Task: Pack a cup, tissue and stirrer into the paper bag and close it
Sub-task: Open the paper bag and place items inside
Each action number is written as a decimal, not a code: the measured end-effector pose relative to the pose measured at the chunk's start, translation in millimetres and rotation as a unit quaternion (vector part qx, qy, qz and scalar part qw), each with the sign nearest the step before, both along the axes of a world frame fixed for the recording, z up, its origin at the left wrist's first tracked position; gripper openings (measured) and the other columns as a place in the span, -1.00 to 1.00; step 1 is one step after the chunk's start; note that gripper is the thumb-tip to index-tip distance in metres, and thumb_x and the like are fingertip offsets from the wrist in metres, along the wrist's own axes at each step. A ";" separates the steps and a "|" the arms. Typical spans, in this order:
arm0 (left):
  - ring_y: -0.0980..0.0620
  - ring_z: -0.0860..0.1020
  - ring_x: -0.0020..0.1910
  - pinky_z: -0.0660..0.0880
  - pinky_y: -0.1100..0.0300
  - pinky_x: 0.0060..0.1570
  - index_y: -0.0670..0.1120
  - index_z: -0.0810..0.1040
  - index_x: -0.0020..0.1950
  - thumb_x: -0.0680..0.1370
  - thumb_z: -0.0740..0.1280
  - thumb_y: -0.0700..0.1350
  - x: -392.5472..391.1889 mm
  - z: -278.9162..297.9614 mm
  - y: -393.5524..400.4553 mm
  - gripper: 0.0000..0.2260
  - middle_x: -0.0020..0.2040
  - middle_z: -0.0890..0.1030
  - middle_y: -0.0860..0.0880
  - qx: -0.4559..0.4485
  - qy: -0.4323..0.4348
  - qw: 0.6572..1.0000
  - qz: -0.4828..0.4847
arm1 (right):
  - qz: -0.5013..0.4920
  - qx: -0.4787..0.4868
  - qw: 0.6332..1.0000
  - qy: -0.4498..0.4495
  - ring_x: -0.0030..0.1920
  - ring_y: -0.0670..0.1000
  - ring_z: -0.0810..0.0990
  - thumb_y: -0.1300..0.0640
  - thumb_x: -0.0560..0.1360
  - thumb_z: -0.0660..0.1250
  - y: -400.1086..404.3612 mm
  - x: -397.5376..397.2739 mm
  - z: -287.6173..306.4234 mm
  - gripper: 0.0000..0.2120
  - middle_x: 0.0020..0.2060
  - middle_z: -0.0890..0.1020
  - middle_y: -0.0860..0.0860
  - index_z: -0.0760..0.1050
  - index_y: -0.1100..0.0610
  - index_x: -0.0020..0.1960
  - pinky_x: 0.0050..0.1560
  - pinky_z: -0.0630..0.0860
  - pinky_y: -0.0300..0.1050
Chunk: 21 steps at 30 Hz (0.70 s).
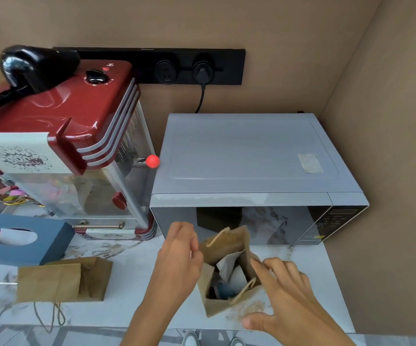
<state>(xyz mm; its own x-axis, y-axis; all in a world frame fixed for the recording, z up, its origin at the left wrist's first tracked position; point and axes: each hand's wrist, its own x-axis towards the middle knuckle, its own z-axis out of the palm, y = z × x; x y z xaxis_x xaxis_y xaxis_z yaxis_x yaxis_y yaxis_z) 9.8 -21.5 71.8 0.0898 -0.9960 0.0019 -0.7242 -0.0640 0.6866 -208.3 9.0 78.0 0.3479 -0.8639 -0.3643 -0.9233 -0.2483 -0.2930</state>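
A brown paper bag point(228, 243) stands upright and open on the marble counter in front of the microwave. Inside it I see white tissue point(226, 264) and, lower down, something blue point(224, 292) that is partly hidden. My left hand point(178, 255) is at the bag's left rim, fingers curled against the paper edge. My right hand point(280, 293) hovers at the bag's right side with fingers spread, fingertips near the right rim and the rope handle point(245, 290). No stirrer is visible.
A second paper bag point(62, 278) lies on its side at left, its strings hanging over the counter edge. A blue tissue box point(19, 238) sits behind it. A red popcorn machine point(62, 126) and a grey microwave point(251, 158) stand at the back.
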 end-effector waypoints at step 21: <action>-0.08 0.53 0.16 0.51 0.05 0.20 0.05 0.39 0.33 0.41 0.23 -0.34 -5.7 -5.5 26.2 -0.47 0.35 0.36 0.08 0.148 -0.055 0.987 -0.029 | 0.034 -0.202 0.978 0.040 -0.13 0.06 0.36 0.44 0.20 0.04 -4.1 12.1 28.1 -0.48 -0.07 0.41 -0.03 0.51 0.05 -0.01 -0.33 0.47 -0.10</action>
<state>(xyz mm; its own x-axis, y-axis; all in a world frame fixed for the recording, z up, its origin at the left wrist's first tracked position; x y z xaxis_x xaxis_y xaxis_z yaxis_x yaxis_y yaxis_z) 4.1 4.7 66.3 0.0479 -0.9579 -0.2830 -0.8018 -0.2058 0.5611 -196.2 4.9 106.1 0.3949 -0.9183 -0.0262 -0.9161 -0.3915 -0.0865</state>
